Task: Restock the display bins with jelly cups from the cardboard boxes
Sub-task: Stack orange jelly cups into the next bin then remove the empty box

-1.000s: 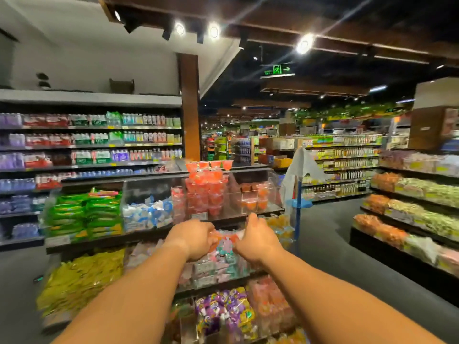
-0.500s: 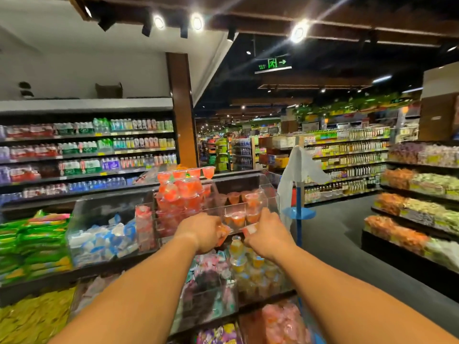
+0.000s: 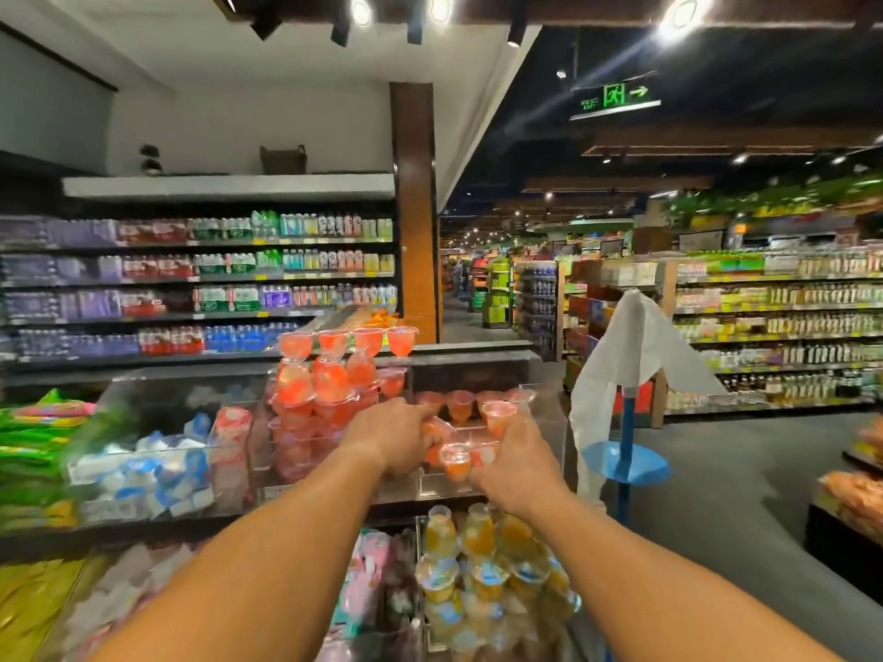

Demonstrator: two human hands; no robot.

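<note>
Both my hands reach into a clear display bin (image 3: pixel 544 413) on the top tier of the rack. My left hand (image 3: pixel 396 437) is closed around orange-red jelly cups (image 3: pixel 454 458). My right hand (image 3: pixel 513 463) grips more of the same cups, one cup (image 3: pixel 499 415) upright above its fingers. Several cups stand along the back of this bin. To its left a bin is piled high with red jelly cups (image 3: pixel 329 384). Below, a bin holds yellow jelly cups (image 3: pixel 482 561). No cardboard box is in view.
Bins of blue-white packs (image 3: pixel 153 470) and green packets (image 3: pixel 33 441) sit to the left. A blue stand with a white plastic bag (image 3: pixel 630 355) is right of the rack. The grey aisle floor (image 3: pixel 745 494) opens to the right, with drink shelves (image 3: pixel 200 279) behind.
Both hands have risen from the rack's front edge into the top right bin with the cups. The view has shifted left and closer to the rack.
</note>
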